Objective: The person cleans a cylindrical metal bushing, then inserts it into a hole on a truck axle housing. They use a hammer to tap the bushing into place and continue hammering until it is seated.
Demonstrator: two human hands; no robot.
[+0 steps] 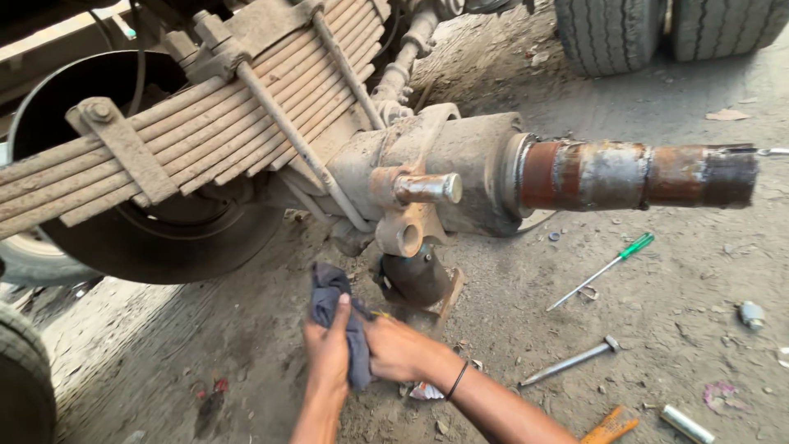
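You have no labels, signs or screens in view, only what looks like a small crumpled red-and-white wrapper (426, 391) on the dirt just below your right wrist (448, 374).

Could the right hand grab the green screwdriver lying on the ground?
Probably yes. The screwdriver lies in the open on the dirt ground, with nothing over it. But the right hand and left hand are both busy with a dark rag.

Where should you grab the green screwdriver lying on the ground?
Grab the screwdriver by its green handle, the thick end at the upper right. It lies flat on the dirt floor, so come from above. The thin metal shaft is slippery and harder to pinch.
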